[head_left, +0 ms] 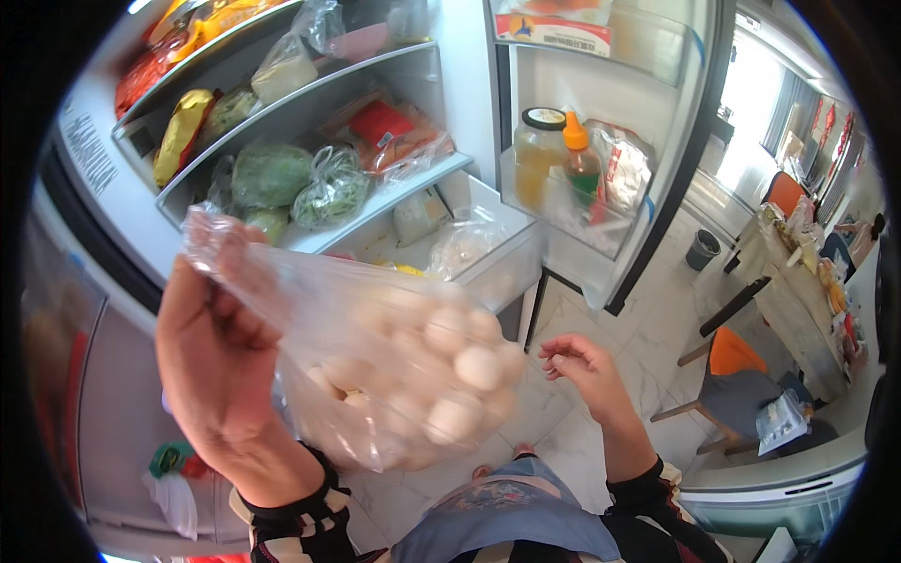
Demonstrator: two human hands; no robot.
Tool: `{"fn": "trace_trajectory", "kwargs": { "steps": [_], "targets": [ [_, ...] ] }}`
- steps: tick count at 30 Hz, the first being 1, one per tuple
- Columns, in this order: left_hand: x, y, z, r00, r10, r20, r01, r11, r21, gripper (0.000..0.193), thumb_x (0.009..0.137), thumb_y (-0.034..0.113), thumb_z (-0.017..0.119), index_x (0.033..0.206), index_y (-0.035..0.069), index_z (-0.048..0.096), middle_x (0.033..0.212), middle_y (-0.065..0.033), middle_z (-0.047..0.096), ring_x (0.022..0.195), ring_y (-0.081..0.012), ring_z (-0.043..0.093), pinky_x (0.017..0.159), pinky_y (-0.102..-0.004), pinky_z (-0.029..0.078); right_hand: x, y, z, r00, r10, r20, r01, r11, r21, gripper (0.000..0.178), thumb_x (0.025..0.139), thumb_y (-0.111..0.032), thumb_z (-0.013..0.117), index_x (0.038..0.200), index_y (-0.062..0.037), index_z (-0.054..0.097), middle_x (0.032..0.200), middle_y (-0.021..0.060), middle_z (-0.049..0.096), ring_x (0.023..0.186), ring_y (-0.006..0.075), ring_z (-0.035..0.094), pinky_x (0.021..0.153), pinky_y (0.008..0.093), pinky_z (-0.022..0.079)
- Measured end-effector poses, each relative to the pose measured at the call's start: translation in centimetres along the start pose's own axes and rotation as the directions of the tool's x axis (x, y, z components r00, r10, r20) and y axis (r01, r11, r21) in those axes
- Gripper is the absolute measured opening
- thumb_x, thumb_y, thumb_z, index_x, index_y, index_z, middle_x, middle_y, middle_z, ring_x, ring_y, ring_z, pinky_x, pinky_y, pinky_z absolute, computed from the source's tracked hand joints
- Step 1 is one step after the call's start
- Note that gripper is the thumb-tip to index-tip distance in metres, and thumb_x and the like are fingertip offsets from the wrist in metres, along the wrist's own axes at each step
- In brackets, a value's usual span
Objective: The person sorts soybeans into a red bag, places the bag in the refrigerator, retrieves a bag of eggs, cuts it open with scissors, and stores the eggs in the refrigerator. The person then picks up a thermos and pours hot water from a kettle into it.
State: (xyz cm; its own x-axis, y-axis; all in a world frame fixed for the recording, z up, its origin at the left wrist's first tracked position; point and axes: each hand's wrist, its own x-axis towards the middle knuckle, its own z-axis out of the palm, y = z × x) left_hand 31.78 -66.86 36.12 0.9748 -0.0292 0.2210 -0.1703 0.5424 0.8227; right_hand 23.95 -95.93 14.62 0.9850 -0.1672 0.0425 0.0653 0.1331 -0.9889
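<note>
My left hand (221, 347) is closed round the gathered neck of a clear plastic bag (310, 310). Inside the bag are several pale, round pieces (479, 367), off-white to light beige; through the film I cannot tell whether they are eggs or mushrooms. The bag hangs slanting in front of an open fridge, its full end toward the right. Beyond that end, my right hand (584, 371) is held apart from the bag, fingers loosely bent and nothing in them. Behind the bag, a pulled-out clear fridge drawer (511, 246) holds bagged food.
Bagged greens (330, 188) and a red packet (380, 124) lie on the fridge shelves. The open fridge door (554, 80) carries a jar (538, 159) and an orange-capped bottle (582, 164). At right stand a chair (723, 375), a table (793, 324) and a bin (702, 251).
</note>
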Motion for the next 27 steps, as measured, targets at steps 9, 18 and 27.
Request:
{"fn": "trace_trajectory", "kwargs": {
  "steps": [9, 18, 27],
  "targets": [
    [11.5, -0.3, -0.7, 0.886, 0.355, -0.298, -0.303, 0.930, 0.208, 0.030, 0.096, 0.020, 0.048, 0.107, -0.006, 0.058, 0.082, -0.0043, 0.062, 0.053, -0.0017, 0.040, 0.046, -0.0138, 0.033, 19.2, -0.4, 2.8, 0.799, -0.541, 0.261, 0.564, 0.525, -0.637, 0.047, 0.075, -0.007, 0.064, 0.119, 0.0028, 0.050, 0.119, 0.0188, 0.051, 0.109, 0.0295, 0.050, 0.091, 0.0390, 0.043],
    [18.3, -1.6, -4.3, 0.956, 0.233, -0.179, -0.194, 0.958, 0.213, 0.034, 0.098, 0.019, 0.042, 0.113, -0.009, 0.053, 0.077, -0.0042, 0.056, 0.050, -0.0049, 0.022, 0.044, -0.0215, 0.021, 32.7, 3.1, 4.8, 0.949, 0.290, 0.125, 0.085, 0.144, -0.986, 0.101, 0.064, -0.012, 0.075, 0.143, -0.0014, 0.014, 0.143, 0.0225, 0.024, 0.125, 0.0375, 0.036, 0.098, 0.0472, 0.037],
    [20.4, -2.2, -6.8, 0.988, 0.134, -0.079, -0.122, 0.983, 0.140, 0.037, 0.099, 0.018, 0.040, 0.115, -0.014, 0.048, 0.071, -0.0017, 0.045, 0.051, -0.0060, 0.019, 0.045, -0.0228, 0.019, 39.6, 8.8, 2.4, 0.843, 0.524, 0.124, 0.085, 0.097, -0.992, 0.058, 0.072, -0.011, 0.062, 0.127, -0.0031, 0.045, 0.114, 0.0202, 0.059, 0.103, 0.0348, 0.058, 0.087, 0.0408, 0.047]
  ]
}}
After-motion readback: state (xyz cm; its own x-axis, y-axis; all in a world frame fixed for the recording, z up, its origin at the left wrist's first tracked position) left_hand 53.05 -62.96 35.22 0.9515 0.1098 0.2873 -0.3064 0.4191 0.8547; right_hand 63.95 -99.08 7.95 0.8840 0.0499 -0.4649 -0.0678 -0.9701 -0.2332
